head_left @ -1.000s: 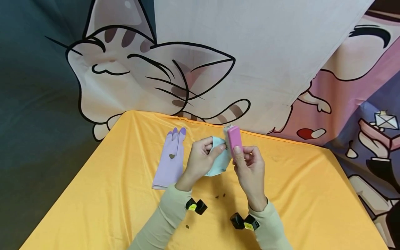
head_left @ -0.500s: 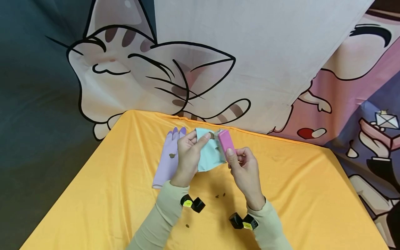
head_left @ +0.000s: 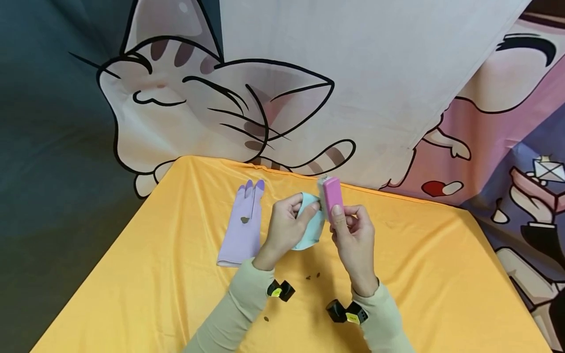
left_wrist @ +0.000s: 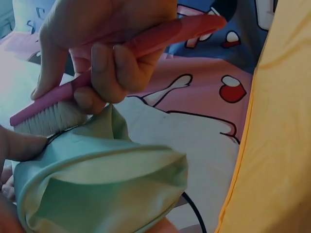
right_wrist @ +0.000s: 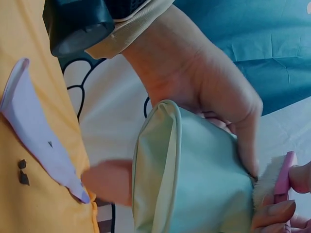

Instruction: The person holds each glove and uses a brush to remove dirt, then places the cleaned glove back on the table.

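My left hand (head_left: pixel 286 225) holds a mint-green rubber glove (head_left: pixel 312 229) in the air, thumb on its outer side. The glove's open cuff (left_wrist: pixel 112 179) shows in the left wrist view; its finger parts are hidden. With my right hand (head_left: pixel 355 245) I grip a pink brush (head_left: pixel 333 193), thumb along its back. White bristles (left_wrist: pixel 48 119) point at the glove and touch it near my left thumb tip. A small dark smudge (left_wrist: pixel 52 138) shows there on the glove, partly covered.
A lilac glove (head_left: pixel 238 240) with darker purple fingertips lies flat at left, a brown bit (head_left: pixel 244 220) on it. Several small brown flakes (head_left: pixel 266 318) lie on the orange tablecloth (head_left: pixel 154 274). Behind the table hangs a printed cloth (head_left: pixel 375 88).
Both hands, with glove and brush, shifted left about half a second ago, then came back right. The glove's broad face, turned to the head camera then, is angled away again.
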A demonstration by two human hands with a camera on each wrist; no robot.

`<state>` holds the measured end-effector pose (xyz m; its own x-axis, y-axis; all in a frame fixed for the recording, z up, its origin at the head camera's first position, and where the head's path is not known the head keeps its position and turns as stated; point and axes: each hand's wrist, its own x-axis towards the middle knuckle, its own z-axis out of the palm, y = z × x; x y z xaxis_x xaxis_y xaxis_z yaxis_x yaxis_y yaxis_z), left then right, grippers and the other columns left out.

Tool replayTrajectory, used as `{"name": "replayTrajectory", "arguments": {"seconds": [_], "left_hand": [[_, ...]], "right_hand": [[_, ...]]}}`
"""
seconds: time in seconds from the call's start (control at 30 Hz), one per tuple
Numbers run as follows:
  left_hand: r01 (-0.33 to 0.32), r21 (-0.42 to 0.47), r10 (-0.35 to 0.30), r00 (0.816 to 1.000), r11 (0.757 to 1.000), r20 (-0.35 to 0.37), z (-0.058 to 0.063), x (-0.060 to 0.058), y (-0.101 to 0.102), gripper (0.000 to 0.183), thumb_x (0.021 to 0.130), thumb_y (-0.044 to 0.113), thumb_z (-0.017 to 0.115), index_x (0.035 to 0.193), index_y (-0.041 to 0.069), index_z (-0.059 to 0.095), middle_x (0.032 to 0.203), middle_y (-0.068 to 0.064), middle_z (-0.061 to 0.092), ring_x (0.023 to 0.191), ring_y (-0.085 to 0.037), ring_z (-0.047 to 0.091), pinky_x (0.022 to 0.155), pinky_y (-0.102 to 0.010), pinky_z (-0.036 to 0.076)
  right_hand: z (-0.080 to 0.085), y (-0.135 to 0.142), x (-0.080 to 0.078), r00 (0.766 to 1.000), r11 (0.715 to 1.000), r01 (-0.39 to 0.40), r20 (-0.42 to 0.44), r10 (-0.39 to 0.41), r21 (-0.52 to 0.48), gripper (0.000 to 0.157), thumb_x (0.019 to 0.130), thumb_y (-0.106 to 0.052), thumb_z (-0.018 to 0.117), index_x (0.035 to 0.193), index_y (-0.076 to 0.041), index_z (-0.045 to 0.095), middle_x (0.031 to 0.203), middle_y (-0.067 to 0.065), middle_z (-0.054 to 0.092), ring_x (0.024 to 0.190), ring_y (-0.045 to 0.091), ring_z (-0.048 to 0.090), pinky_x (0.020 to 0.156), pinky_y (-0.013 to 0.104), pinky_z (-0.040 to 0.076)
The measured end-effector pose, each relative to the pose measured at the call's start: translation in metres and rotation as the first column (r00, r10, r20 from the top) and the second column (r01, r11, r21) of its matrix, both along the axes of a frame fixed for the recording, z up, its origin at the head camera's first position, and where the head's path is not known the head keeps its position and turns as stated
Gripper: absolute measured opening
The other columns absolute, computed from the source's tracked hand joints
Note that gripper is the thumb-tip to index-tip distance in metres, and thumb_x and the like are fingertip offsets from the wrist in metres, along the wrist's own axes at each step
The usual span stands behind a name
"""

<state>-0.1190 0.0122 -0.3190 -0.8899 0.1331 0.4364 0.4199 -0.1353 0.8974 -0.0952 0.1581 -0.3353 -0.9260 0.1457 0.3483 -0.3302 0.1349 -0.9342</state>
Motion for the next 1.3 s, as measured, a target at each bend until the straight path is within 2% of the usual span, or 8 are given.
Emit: {"name": "replayTrajectory", "arguments": {"seconds": [0.13, 0.43, 0.63, 0.7, 0.9, 1.0, 1.13, 1.3], "left_hand": [[0.014, 0.023, -0.014, 1.0, 1.0, -0.015, -0.004, -0.001, 0.002, 0.014, 0.088, 0.0, 0.056, 0.092, -0.012, 0.063, 0.068, -0.027, 0.063, 0.06, -0.038, 0.064, 0.053, -0.045, 0.053], [-0.082, 0.243, 0.039, 0.983, 0.967, 0.179, -0.022, -0.008, -0.001, 0.016, 0.086, 0.008, 0.063, 0.094, -0.006, 0.065, 0.073, -0.024, 0.066, 0.059, -0.028, 0.066, 0.052, -0.037, 0.054], [-0.131, 0.334, 0.069, 0.979, 0.934, 0.191, -0.021, -0.013, -0.006, 0.02, 0.086, 0.011, 0.064, 0.097, -0.006, 0.065, 0.082, -0.022, 0.067, 0.069, -0.026, 0.068, 0.061, -0.039, 0.055], [-0.128, 0.354, 0.068, 0.982, 0.926, 0.176, -0.02, -0.015, -0.008, 0.022, 0.086, 0.012, 0.064, 0.097, -0.007, 0.064, 0.082, -0.022, 0.067, 0.07, -0.025, 0.067, 0.062, -0.039, 0.055], [-0.008, 0.247, -0.051, 0.972, 0.969, 0.231, -0.019, -0.015, -0.008, 0.021, 0.088, 0.011, 0.062, 0.1, -0.005, 0.063, 0.085, -0.022, 0.067, 0.071, -0.025, 0.067, 0.063, -0.037, 0.056], [0.046, 0.162, -0.082, 0.97, 0.986, 0.227, -0.014, -0.011, -0.004, 0.019, 0.089, 0.008, 0.06, 0.101, -0.007, 0.063, 0.086, -0.025, 0.067, 0.072, -0.031, 0.067, 0.063, -0.039, 0.055], [0.028, 0.08, -0.038, 0.992, 0.996, 0.124, 0.0, 0.0, 0.001, 0.015, 0.088, 0.001, 0.058, 0.094, -0.012, 0.062, 0.076, -0.028, 0.065, 0.065, -0.039, 0.064, 0.056, -0.039, 0.055], [-0.101, 0.09, 0.098, 0.995, 0.991, 0.032, 0.006, 0.009, 0.007, 0.012, 0.086, -0.003, 0.058, 0.087, -0.014, 0.062, 0.061, -0.027, 0.06, 0.049, -0.038, 0.058, 0.043, -0.029, 0.048]], "right_hand": [[0.001, 0.0, -0.002, 1.0, 1.0, -0.001, 0.01, 0.001, 0.001, 0.017, 0.094, -0.017, 0.051, 0.097, 0.0, 0.049, 0.063, 0.017, 0.052, 0.045, 0.014, 0.043, 0.039, 0.022, 0.036], [0.0, -0.003, -0.001, 0.993, 0.995, -0.061, 0.102, 0.053, 0.077, 0.024, 0.093, -0.024, 0.053, 0.09, -0.001, 0.045, 0.063, 0.021, 0.049, 0.043, 0.013, 0.039, 0.039, 0.023, 0.033], [0.0, -0.002, 0.001, 0.981, 0.995, -0.075, 0.185, 0.061, 0.072, 0.028, 0.092, -0.03, 0.055, 0.09, -0.004, 0.046, 0.064, 0.019, 0.05, 0.048, 0.015, 0.043, 0.041, 0.023, 0.035], [0.0, -0.002, 0.002, 0.983, 0.997, -0.069, 0.172, 0.062, 0.04, 0.027, 0.091, -0.029, 0.056, 0.09, -0.004, 0.047, 0.063, 0.019, 0.049, 0.048, 0.015, 0.042, 0.04, 0.022, 0.034], [0.001, -0.001, 0.004, 0.998, 0.993, -0.068, -0.011, 0.067, -0.093, 0.014, 0.094, -0.014, 0.051, 0.092, 0.0, 0.047, 0.059, 0.015, 0.049, 0.044, 0.014, 0.039, 0.035, 0.021, 0.031], [-0.001, 0.0, 0.003, 0.996, 0.993, -0.072, -0.063, 0.066, -0.09, 0.011, 0.094, -0.011, 0.05, 0.093, -0.001, 0.048, 0.059, 0.012, 0.051, 0.044, 0.015, 0.04, 0.035, 0.021, 0.032], [-0.003, 0.0, 0.0, 0.996, 0.998, -0.045, -0.08, 0.042, -0.042, 0.01, 0.094, -0.01, 0.051, 0.094, 0.0, 0.048, 0.059, 0.014, 0.051, 0.044, 0.015, 0.042, 0.036, 0.021, 0.034], [-0.002, -0.001, -0.002, 0.996, 0.999, -0.004, -0.089, 0.009, 0.049, 0.012, 0.093, -0.009, 0.051, 0.095, 0.003, 0.047, 0.059, 0.016, 0.05, 0.043, 0.012, 0.042, 0.036, 0.023, 0.034]]}}
